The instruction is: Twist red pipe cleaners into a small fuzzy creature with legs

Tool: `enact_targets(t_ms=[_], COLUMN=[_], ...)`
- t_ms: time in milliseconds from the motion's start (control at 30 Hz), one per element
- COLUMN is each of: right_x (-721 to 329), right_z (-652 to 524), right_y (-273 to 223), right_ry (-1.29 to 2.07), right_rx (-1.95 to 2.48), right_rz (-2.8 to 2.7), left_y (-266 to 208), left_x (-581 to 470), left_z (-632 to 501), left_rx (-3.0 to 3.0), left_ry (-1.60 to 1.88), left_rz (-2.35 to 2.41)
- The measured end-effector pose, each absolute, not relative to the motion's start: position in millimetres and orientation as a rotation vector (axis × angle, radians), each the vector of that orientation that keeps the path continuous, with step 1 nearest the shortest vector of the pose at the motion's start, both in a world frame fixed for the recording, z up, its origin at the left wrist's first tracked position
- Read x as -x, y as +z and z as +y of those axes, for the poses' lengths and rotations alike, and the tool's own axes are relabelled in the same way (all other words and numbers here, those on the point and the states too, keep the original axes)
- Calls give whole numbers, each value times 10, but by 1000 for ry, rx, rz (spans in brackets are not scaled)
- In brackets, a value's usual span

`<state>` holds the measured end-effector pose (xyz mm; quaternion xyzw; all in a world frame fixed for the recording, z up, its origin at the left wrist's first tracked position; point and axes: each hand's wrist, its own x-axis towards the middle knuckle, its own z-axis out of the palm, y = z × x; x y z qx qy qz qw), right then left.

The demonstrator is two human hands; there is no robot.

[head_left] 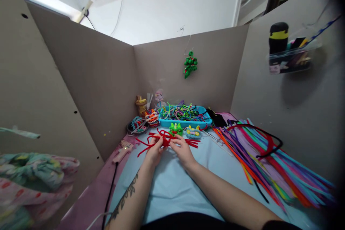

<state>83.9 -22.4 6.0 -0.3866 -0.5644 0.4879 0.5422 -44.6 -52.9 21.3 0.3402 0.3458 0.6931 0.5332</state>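
Observation:
Several red pipe cleaners (166, 141), joined in a bunch at the middle, are held between my two hands above the light blue table cover. My left hand (155, 148) is closed on the bunch's left part, where loose stems stick out to the left. On the other side, my right hand (181, 150) pinches the bunch, and straight red ends reach past its fingers to the right. Just behind the hands sit a green pipe-cleaner figure (175, 129) and a blue and yellow one (193, 132).
A blue tray (178, 123) of cut pipe cleaners stands at the back. Long coloured pipe cleaners (258, 161) spread along the right. To the left lie a glue gun (122, 152) with its cord and a dark bowl (138, 125). Scissors (215, 137) lie right of centre; grey partitions enclose the table.

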Motion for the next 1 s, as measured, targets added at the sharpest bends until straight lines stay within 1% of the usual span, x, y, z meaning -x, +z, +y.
enact_targets(t_ms=[200,367,633,800,1000], right_x=[-752,-732,-693,-667,-766], right_z=[-194,-205,-250,-227,-193], right_y=[-47,-61,9,-49,-69], right_ry=[1397,1532,1484,1350,1260], right_rx=[863,754,670,775,852], right_rz=[-1084,-1006,-947,-999,-1111], left_y=[201,189,194,212,199], left_x=[410,377,332,318,355], left_z=[-544,-549,-582,-610,-610], left_rx=[-822,-879,-1051,-1193,-1183], left_ry=[1612,1600,1626,1591,1631], left_rz=[829,865,905,935,949])
